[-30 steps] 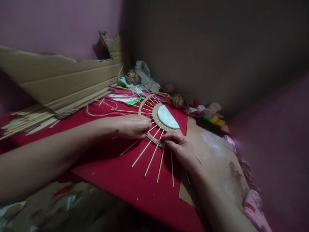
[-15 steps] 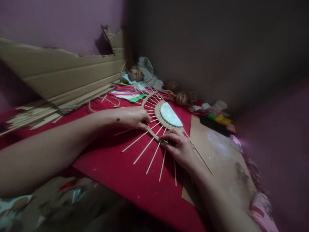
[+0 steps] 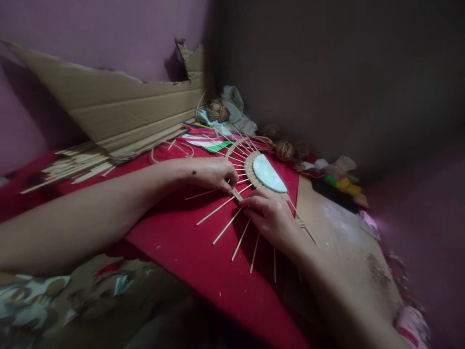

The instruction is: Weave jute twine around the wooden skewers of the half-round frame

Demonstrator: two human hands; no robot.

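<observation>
A sunburst-shaped piece lies on the red cloth, with a pale blue half disc (image 3: 269, 173) at its centre. Woven twine (image 3: 250, 170) edges the disc's curve, and thin wooden sticks (image 3: 227, 226) fan outward from it. An outer band of twine (image 3: 237, 195) crosses the sticks. My left hand (image 3: 222, 173) is closed, pinching this band between thumb and fingers. Just to the right, my right hand (image 3: 271, 211) also has its fingers closed at the band, hiding the part under them. Several stick ends poke out below my right hand.
Loose sticks (image 3: 78, 162) lie at the left under a torn cardboard sheet (image 3: 138, 109). Twine balls (image 3: 285, 150), a grey cloth (image 3: 236, 109) and coloured strips line the back. A brown board (image 3: 337, 228) covers the right side of the red cloth (image 3: 214, 281).
The whole view has shifted, so things appear farther right. My right hand's fingers have come closer to my left hand along the twine band. Both hands stay closed on it.
</observation>
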